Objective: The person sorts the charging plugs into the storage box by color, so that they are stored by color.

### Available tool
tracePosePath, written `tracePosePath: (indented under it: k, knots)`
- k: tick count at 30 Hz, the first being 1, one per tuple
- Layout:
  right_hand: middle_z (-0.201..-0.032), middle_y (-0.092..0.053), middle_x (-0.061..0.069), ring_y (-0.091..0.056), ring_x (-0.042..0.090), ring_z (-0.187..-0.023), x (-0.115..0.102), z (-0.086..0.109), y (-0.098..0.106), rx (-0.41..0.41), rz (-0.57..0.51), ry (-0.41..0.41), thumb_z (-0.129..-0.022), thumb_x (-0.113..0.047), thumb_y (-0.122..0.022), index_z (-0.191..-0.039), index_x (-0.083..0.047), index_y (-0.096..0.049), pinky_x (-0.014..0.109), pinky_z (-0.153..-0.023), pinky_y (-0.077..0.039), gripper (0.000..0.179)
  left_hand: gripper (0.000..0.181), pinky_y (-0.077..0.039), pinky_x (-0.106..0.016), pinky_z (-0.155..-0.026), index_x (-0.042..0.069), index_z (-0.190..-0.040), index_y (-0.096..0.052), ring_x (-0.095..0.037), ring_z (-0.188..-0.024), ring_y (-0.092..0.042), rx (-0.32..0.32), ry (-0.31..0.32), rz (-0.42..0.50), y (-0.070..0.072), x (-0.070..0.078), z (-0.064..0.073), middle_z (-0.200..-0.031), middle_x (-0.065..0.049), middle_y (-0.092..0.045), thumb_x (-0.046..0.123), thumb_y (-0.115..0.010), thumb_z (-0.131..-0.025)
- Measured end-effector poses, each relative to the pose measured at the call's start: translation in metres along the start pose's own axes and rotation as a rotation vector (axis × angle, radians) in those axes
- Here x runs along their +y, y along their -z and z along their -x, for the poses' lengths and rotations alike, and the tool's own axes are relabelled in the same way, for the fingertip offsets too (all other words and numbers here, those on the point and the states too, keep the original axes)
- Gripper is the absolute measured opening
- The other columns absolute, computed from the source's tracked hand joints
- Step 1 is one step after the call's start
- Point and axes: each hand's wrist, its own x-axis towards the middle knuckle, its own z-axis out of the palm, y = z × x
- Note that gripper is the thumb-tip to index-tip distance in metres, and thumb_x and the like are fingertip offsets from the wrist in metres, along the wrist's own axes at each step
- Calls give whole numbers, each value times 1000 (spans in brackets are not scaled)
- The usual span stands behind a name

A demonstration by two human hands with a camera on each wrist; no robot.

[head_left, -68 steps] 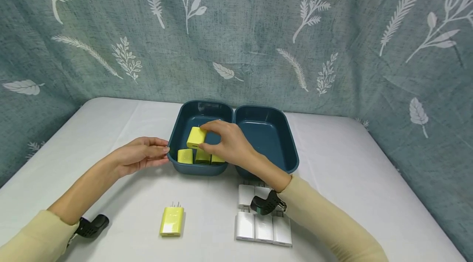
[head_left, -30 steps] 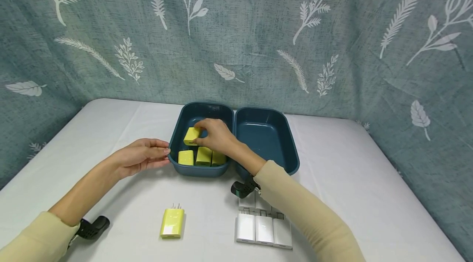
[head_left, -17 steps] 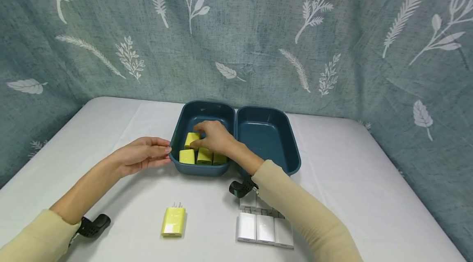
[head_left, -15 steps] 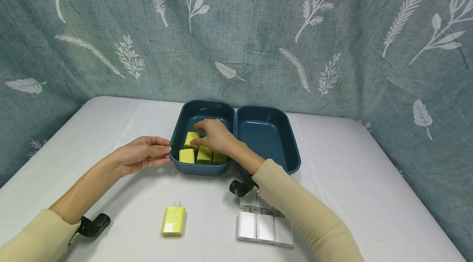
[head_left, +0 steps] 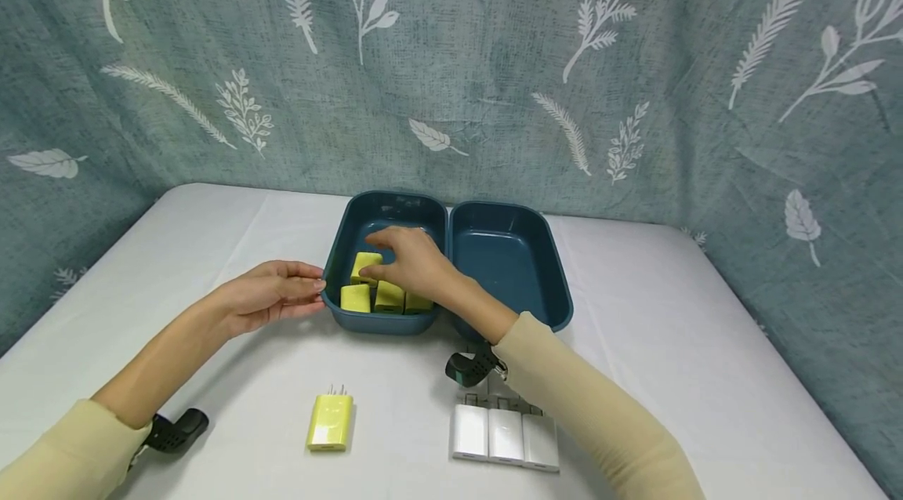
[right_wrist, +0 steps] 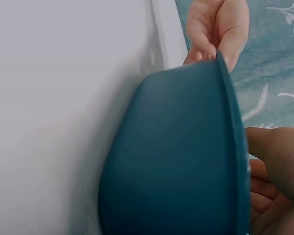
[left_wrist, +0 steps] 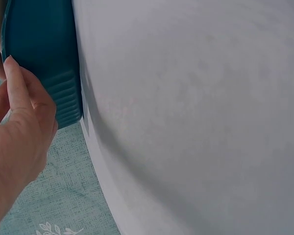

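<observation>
In the head view, my left hand holds the left rim of a dark blue plastic bin, thumb and fingers at its edge. My right hand hovers inside this bin with thumb and forefinger spread apart, beside a yellow charger plug that lies behind a front row of yellow chargers. Its other fingers are partly hidden. One more yellow charger lies on the table, prongs pointing away. The left wrist view has the left hand against the bin's wall.
A second dark blue bin stands against the first on the right. Several white chargers sit in rows in front of it, partly hidden by the right forearm. A patterned curtain hangs behind the white table.
My right hand has lowered the yellow charger into the left bin and let go of it, its fingers now parted. My left hand has stayed at the bin's rim.
</observation>
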Motion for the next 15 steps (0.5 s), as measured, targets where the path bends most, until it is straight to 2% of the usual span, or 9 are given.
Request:
tracePosePath:
  k: [5,9,15]
  knots:
    - [-130,-64,7,-59,20,-119,-5,13,4,36,-14,23,-92,-31,-73,-133,-5,-62,36,-101,-50,50,47,-56,-28,-90,-15,-136,-31,-16,-94,-68,-7,-11,13,-1,1,1,-107,-13,-60,5,-55,-101]
    - [-129,-64,8,-60,22,-118,-9,26,5,49,-48,43,-92,-30,-73,-132,-6,-63,35,-96,-52,48,47,-56,-29,-90,-16,-136,-31,-15,-94,-68,-11,-17,13,-2,0,2,-107,-13,-61,4,-54,-101]
    - [-129,-64,4,-60,16,-117,-17,41,8,84,-77,63,-91,-30,-75,-131,-8,-64,31,-96,-52,48,45,-56,-29,-90,-15,-136,-32,-15,-94,-68,-15,-16,2,-2,-1,1,-106,-12,-61,4,-54,-102]
